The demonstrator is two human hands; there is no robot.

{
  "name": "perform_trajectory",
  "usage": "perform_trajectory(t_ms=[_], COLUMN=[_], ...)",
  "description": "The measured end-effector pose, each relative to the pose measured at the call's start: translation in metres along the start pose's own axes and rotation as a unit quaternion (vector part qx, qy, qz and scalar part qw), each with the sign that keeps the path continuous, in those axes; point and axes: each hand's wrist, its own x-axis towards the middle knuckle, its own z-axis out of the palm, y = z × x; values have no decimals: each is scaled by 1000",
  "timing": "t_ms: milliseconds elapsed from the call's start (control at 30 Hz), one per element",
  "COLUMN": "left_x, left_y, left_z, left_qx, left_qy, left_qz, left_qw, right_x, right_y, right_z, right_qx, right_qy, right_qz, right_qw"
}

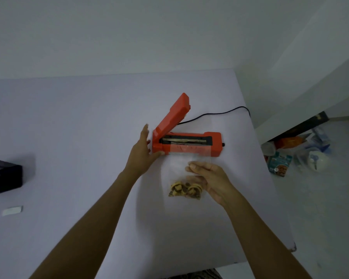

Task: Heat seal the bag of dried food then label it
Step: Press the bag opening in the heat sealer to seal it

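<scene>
Two bare forearms of mine reach up from the near edge over one white table (69, 121). One clear plastic bag (186, 174) lies flat between them, with one small heap of dried food (184, 190) bunched at its near end; the pieces are too small to count. My right hand (212, 179) lies on the bag's right side, palm down, fingers straight and together, pointing left across the clear film just beyond the food. The bag's far, open end lies across the front of one orange heat sealer (189, 142), touching it just short of the sealing strip. My left hand (142, 153) is at the sealer's left end, fingers straight and pointing away from me, thumb spread to the right and touching the sealer's near left corner; it grips nothing. The sealer's lid (174, 113) stands raised, hinged at the left and tilted up and away. One black cord (216, 113) runs from behind the sealer to the far right edge of the table. On the near left of the table lies one small white label (12, 210), well apart from the bag; farther left is one black mesh holder (3, 176). On the floor to the right sits a cluster of packets and bags (296, 156).
</scene>
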Motion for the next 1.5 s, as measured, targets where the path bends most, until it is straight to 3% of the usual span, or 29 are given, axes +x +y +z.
perform_trajectory(t_ms=[133,300,433,600,833,1167,1300,1500], left_x=[-41,-87,-101,-111,-124,-126,-125,-116], left_y=[-23,-30,-47,-85,-146,-170,-171,-170], left_z=[2,-15,-43,-88,-140,-146,-143,-139], left_qx=[-33,-225,-240,-247,-239,-82,-65,76], left_qy=[75,-24,-60,-39,-24,32,29,17], left_qz=[-55,-131,-109,-135,-179,-152,-147,-127], left_qw=[995,965,963,959,954,984,987,989], right_x=[5,13,19,24,31,21,18,16], right_y=[5,21,39,63,105,144,147,149], right_z=[14,49,91,154,209,219,221,222], right_qx=[-20,-56,-56,-48,-216,-306,-343,-387], right_qy=[-26,-51,-49,-24,20,144,178,232], right_qz=[8,6,-3,-20,-26,-73,-76,-92], right_qw=[999,997,997,998,976,938,919,888])
